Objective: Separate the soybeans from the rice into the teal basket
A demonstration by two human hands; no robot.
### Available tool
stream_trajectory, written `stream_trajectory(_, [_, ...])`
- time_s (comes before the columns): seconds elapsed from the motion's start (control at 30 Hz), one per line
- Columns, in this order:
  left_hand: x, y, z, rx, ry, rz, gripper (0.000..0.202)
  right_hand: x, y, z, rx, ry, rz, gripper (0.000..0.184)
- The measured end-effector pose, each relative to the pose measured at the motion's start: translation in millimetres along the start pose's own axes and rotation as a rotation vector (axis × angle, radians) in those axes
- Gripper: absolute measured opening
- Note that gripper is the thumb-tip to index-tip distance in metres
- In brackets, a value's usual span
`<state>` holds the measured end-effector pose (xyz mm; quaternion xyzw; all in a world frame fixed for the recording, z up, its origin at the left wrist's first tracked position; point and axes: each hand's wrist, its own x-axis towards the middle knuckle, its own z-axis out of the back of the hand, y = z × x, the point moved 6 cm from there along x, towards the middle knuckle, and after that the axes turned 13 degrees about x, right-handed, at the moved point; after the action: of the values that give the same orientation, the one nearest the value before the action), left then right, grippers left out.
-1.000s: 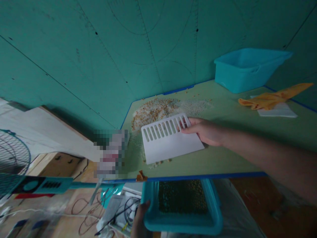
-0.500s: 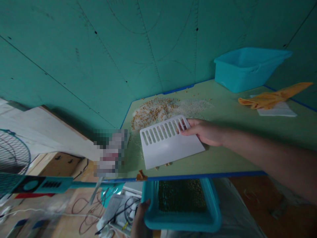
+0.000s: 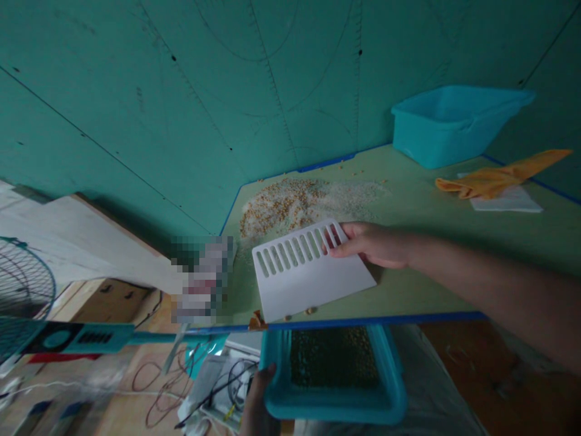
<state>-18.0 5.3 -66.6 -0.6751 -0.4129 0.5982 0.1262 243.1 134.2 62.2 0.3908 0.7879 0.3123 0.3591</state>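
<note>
My right hand (image 3: 367, 243) grips a white slotted plastic scraper (image 3: 313, 284) by its right end, thumb on top and fingers beneath. The scraper is tilted over the tabletop, its plain edge toward the table's front edge. A few yellowish kernels (image 3: 310, 310) lie by that edge. Behind the scraper spreads a pile of yellow kernels mixed with white grains (image 3: 284, 206). Below the table's front edge, my left hand (image 3: 261, 396) holds a teal plastic bin (image 3: 338, 412) by its left rim. Kernels lie inside the bin, mostly in shadow.
A second teal bin (image 3: 436, 142) stands at the back right of the table (image 3: 422, 272). Beside it an orange glove (image 3: 494, 183) lies on a white cloth (image 3: 508, 201). A blurred-out object is at the table's left corner. A teal racket-like item (image 3: 77, 336) and cables fill the lower left.
The scraper has moved slightly toward the front edge of the table and tilted a little, with my right hand following. The bin in my left hand has hardly moved.
</note>
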Motion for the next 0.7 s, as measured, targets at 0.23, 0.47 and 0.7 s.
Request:
stream_trajectory(0.23, [2.5, -0.1, -0.6, -0.001, 0.042, 0.001, 0.006, -4.6, -3.3, -5.1, -0.117, 0.103, -0.063, 0.017])
stream_trajectory(0.47, [0.7, 0.5, -0.4, -0.005, 0.082, -0.008, 0.008, -5.9, -1.4, -6.0, -0.232, 0.152, -0.053, 0.018])
stream_trajectory(0.7, [3.7, 2.1, 1.8, 0.013, 0.103, -0.005, 0.008, -6.0, 1.0, -8.5, -0.285, 0.177, -0.034, 0.018])
